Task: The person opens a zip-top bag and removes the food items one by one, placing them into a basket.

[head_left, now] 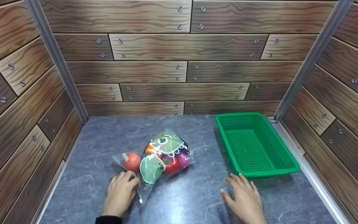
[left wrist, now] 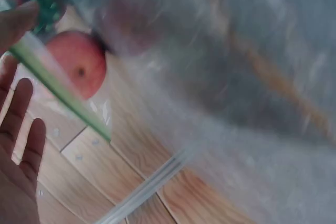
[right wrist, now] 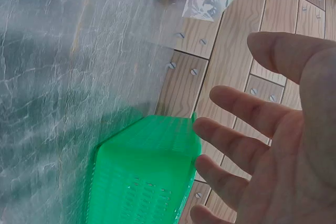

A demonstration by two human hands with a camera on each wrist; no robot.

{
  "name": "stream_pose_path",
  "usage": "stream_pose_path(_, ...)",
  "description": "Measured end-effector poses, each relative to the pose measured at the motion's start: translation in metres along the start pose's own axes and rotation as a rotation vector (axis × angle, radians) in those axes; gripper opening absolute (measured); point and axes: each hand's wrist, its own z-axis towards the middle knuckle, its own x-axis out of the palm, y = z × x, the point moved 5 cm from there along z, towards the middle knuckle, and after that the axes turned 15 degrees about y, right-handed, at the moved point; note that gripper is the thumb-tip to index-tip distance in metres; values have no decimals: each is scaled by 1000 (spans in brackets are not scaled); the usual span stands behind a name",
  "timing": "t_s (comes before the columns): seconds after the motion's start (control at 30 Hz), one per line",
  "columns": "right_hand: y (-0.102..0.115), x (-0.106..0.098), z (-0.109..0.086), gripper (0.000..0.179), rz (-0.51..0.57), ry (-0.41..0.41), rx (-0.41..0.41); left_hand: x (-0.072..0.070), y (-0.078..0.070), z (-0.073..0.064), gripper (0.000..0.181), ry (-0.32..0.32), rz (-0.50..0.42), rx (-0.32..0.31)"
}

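I see the clear produce bag point(head_left: 152, 169) just left of frame centre, left hand point(head_left: 121, 191) at its lower-left edge; can't tell if it's pinching. Right hand point(head_left: 244, 197), lower right, fingers spread, holding nothing, near the green basket point(head_left: 233, 152); bench point(head_left: 205, 155) gap separates basket and bag.

Left hand point(head_left: 119, 192), fingers point(left wrist: 18, 104) slightly bent; right hand point(head_left: 244, 196), fingers point(right wrist: 231, 141) spread, thumb point(right wrist: 283, 55) apart.
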Motion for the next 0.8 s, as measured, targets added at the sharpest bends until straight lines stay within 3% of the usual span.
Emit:
stream_pose_path(0.13, 6, -2, -1, 53, 14, -36, -25, -4, -6, 2, 39, -69, -28, 42)
stream_pose_path(0.23, 14, -4, -3, 47, 67, -109, -86, -19, -12, 7, 38, -144, -91, 77)
stream_pose_path(0.4, 43, -8, -6, 46, 172, -309, -331, -48, -35, 21, 34, -250, -205, 187)
stream_pose_path(0.57, 83, -13, -3, 54, 169, -464, -607, -64, -67, 37, 25, -238, -268, 284)
stream_pose_path(0.63, 95, -13, 1, 53, 169, -465, -675, -67, -79, 43, 22, -229, -272, 307)
stream_pose_path(0.8, 118, -8, 16, 43, 188, -380, -744, -71, -99, 52, 23, -245, -261, 338)
